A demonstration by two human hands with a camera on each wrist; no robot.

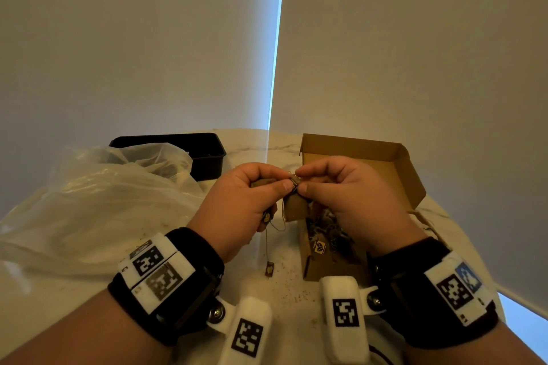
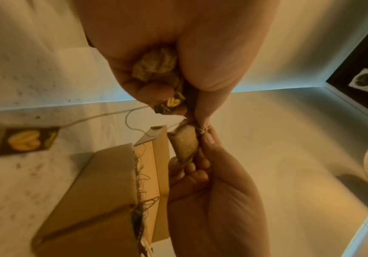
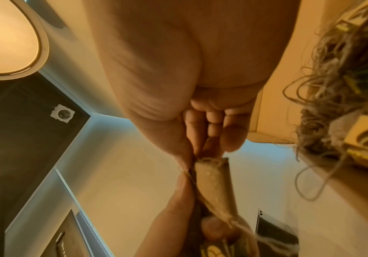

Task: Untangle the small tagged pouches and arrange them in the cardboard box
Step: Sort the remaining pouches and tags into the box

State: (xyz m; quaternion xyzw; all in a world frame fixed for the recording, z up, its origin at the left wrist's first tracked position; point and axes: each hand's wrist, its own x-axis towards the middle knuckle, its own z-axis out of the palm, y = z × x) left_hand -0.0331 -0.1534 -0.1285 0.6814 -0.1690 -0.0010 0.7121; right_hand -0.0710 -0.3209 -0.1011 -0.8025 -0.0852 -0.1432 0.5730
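Observation:
Both hands are raised over the near-left corner of the open cardboard box (image 1: 394, 163). My left hand (image 1: 285, 185) and right hand (image 1: 303, 185) meet fingertip to fingertip and pinch the top of one small brown pouch (image 2: 185, 142), also in the right wrist view (image 3: 214, 180). A crumpled pouch (image 2: 156, 64) and a dark tag (image 2: 174, 102) are tucked in the left palm. From that hand a string drops to another tag (image 1: 269, 270) lying on the table. In the box sits a tangle of pouches, strings and tags (image 1: 326, 231).
A crumpled clear plastic bag (image 1: 103, 201) covers the left of the pale marble table (image 1: 281, 290). Behind it stands a black tray (image 1: 195, 151). Crumbs lie scattered in front of the box. Walls close off the back.

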